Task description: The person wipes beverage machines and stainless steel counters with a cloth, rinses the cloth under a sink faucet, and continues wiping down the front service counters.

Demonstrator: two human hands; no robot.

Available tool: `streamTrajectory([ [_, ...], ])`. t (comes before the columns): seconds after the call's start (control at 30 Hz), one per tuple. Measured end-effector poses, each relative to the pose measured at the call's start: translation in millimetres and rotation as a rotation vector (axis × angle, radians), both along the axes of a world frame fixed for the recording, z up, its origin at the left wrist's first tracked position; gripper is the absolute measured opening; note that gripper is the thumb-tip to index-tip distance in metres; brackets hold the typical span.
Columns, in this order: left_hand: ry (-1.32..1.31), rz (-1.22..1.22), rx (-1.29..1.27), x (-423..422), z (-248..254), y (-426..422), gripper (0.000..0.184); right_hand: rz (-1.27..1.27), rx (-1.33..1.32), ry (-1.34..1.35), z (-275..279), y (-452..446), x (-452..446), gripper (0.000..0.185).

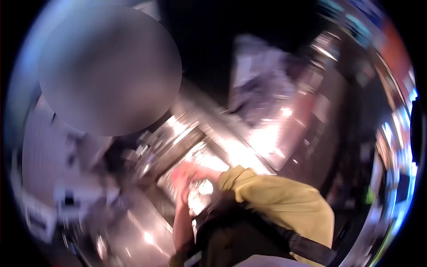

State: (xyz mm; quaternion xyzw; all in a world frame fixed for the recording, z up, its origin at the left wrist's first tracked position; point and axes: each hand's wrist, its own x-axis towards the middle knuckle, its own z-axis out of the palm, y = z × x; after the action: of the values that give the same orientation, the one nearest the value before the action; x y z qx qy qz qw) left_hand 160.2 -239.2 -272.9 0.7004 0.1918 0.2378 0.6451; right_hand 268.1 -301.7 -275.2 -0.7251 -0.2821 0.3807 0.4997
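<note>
My left hand (180, 180) and my right hand (199, 171) meet over a bright metal basin (167, 202), which looks like a sink. Motion blur smears the fingers, so their pose and anything between them cannot be made out. The bare left forearm reaches up from below, while a yellow sleeve (284, 200) covers my right arm. Under and around the hands, strong glare shines off the basin's inside.
Shiny metal counter (138, 236) lies left of the basin, and more reflective metal surface (267, 144) lies to the right. A pale, blurred sheet-like shape (260, 75) is beyond it. A large grey round blur hides the upper left.
</note>
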Motion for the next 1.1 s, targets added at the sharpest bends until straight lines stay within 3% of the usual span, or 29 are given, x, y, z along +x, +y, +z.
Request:
streamTrajectory([
  [0.03, 0.108, 0.217, -0.531, 7.5, 6.8, -11.3, 0.021, -0.024, 0.019, -0.012, 6.3, -7.5, -7.4, 0.053],
  [0.07, 0.095, 0.100, -0.041, 13.7, -2.3, -8.7, 0.019, -0.053, 0.044, -0.017, 12.4, -14.1, -9.0, 0.052],
  [0.1, -0.280, -0.131, -0.753, 22.8, -24.0, -5.4, 0.017, -0.102, 0.063, -0.022, 14.2, -25.1, -5.5, 0.050],
  [0.17, -0.110, 0.320, -0.210, 69.5, 6.4, -70.9, 0.021, -0.212, 0.099, -0.014, 32.3, -52.0, 4.1, 0.046],
  [0.3, 0.374, -0.298, -0.655, 32.3, 17.1, -20.7, 0.031, -0.342, 0.161, 0.009, 53.2, -67.9, -3.4, 0.040],
  [0.33, 0.317, -0.631, -0.551, 31.6, -46.0, 12.7, 0.043, -0.384, 0.176, 0.014, 56.3, -73.3, -3.4, 0.038],
  [0.47, 0.416, -0.534, -0.556, 8.9, 5.4, -37.3, 0.043, -0.511, 0.230, 0.018, 70.1, -80.3, 1.6, 0.033],
  [0.77, 0.397, -0.545, -0.569, 19.7, 35.1, -58.2, 0.046, -0.686, 0.384, -0.010, 105.6, -64.5, -4.6, 0.026],
  [1.0, 0.274, -0.438, -0.568, 32.8, 68.4, -34.4, 0.047, -0.848, 0.542, -0.193, 157.8, -23.4, -22.2, 0.030],
  [1.1, 0.261, -0.437, -0.631, 20.4, 69.6, -39.0, 0.048, -0.769, 0.537, -0.242, 160.3, -8.3, -25.3, 0.029],
])
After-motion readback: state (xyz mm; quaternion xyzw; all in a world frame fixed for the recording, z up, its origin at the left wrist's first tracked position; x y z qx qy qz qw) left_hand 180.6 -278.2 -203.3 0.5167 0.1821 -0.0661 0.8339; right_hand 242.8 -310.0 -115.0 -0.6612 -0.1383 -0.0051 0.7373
